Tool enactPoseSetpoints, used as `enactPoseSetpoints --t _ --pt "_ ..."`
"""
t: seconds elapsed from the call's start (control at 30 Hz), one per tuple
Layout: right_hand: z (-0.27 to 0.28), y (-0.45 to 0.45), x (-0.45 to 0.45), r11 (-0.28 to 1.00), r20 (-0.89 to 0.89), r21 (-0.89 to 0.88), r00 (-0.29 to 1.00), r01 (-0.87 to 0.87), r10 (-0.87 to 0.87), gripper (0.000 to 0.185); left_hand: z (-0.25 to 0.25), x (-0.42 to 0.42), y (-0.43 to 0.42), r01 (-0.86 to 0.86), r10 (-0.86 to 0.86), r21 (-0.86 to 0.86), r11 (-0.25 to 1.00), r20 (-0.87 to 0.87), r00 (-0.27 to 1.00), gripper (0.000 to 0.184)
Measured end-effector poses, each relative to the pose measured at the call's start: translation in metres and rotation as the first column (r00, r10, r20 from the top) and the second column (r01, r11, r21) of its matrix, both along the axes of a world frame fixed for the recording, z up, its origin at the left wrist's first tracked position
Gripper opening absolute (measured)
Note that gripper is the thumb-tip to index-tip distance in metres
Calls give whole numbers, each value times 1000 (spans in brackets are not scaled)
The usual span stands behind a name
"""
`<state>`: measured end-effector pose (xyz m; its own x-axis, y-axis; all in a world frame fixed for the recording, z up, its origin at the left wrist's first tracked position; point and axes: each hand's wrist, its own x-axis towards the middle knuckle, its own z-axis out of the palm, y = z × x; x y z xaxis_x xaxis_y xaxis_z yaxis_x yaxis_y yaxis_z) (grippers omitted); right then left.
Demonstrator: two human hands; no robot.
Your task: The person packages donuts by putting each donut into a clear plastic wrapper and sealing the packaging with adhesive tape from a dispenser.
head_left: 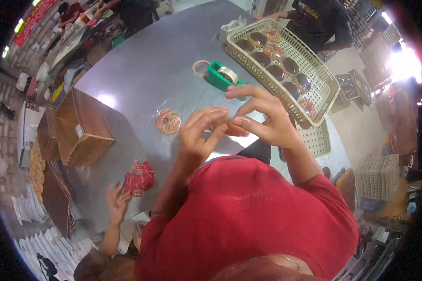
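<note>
My left hand (199,133) is closed, fingers and thumb curled together at the near side of a reddish-brown doughnut (239,130), which is partly covered by my hands. Opposite it, my right hand (267,117) bends its thumb and middle finger close together in a pinch, with the index finger raised. Whatever thin thing may be between those fingertips is too small to make out. A doughnut in clear wrap with light topping (168,122) lies left of my left hand. Beyond my hands stands a green tape dispenser (218,77), with a loose tape roll (195,69) beside it.
A cream plastic crate (316,63) at the right holds several doughnuts. Nearer left lie a red-topped doughnut (145,175) and another person's small hand (119,201). Brown boxes (91,126) stand on the grey table (145,61). A person in dark clothes (321,23) is behind the crate.
</note>
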<state>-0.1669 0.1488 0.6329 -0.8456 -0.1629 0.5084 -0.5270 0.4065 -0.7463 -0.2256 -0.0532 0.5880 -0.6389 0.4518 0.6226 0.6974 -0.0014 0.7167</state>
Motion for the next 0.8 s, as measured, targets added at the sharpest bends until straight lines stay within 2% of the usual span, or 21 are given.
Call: enactPoseSetpoints --t 0.07,0.13,0.17,0.2,0.27,0.3,0.37,0.4,0.47,0.5,0.6,0.63,0.73,0.77,0.8 --pt "-5 7 -4 1000 -23 12 999 24 -24 10 -10 -5 6 68 -70 21 997 117 991 10" --pt "-19 13 -6 998 -48 35 998 48 -46 21 -21 -7 10 76 -80 31 997 165 983 10" --pt "-28 11 -4 998 -47 37 998 49 -47 21 -26 -9 12 74 -81 40 996 210 974 9" --pt "-39 6 0 983 110 -153 990 102 -86 30 -30 -11 13 71 -81 49 996 251 965 8" --pt "-61 -5 6 837 408 -471 910 280 -75 50 -36 -10 9 68 -69 15 998 244 967 8" --pt "-67 -6 5 839 397 -463 913 286 -92 50 -39 -8 8 69 -63 -17 997 239 969 9" --pt "-79 -5 4 758 609 -546 790 356 68 72 -46 -6 15 97 -88 -31 995 233 969 9" --pt "-86 -5 -3 757 609 -537 792 373 42 72 -51 -5 18 103 -94 -28 994 234 968 9" --pt "-101 -5 -18 840 654 -418 756 346 14 57 -60 -2 22 105 -95 -29 994 237 967 9" --pt "-111 1 -19 838 648 -415 762 353 -1 57 -64 -1 22 118 -110 -23 993 228 967 9" --pt "-131 11 -29 936 502 -172 845 307 -185 36 -74 -5 21 106 -80 -59 993 339 937 10" --pt "-128 14 -30 937 492 -169 850 305 -188 36 -78 -10 22 106 -83 -54 993 329 941 10" --pt "-118 23 -23 980 18 -5 980 198 -198 19 -94 -24 24 33 -12 -47 998 386 922 12" --pt "-124 20 -21 979 21 -4 979 202 -202 19 -98 -25 24 38 -17 -46 998 389 921 12" --pt "-137 16 -17 956 35 76 958 282 -286 18 -102 -25 23 29 18 -117 993 382 924 12"
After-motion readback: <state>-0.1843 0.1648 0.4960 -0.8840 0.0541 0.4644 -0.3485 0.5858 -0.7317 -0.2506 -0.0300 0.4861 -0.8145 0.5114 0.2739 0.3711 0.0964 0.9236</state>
